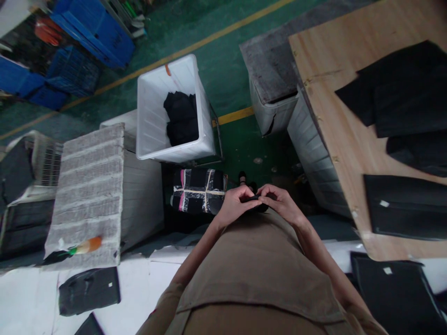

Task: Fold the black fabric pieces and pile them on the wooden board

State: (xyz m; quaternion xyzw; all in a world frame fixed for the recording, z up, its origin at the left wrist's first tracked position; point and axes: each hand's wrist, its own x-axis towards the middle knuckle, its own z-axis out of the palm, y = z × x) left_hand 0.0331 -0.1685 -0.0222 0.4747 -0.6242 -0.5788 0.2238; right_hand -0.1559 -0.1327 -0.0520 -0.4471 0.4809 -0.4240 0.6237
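My left hand (235, 204) and my right hand (282, 203) meet in front of my brown apron (265, 265). Between their thumbs and fingers they pinch a small black piece of cloth (260, 208), mostly hidden by the fingers and apron. Just beyond my left hand lies a dark bundle (197, 193) wrapped in clear plastic and tied crosswise with pale string. Past that bundle stands a white plastic bin (152, 109) with black cloth pieces (180, 116) inside.
On the right, a wooden tabletop (324, 60) carries several black flat pieces (412, 204). A cloth-covered box (91, 172) stands left, with an orange-and-green-handled tool (87, 245) on it. Blue crates (101, 32) are at the far left. A white surface (146, 298) holds a black pouch-like piece (89, 291).
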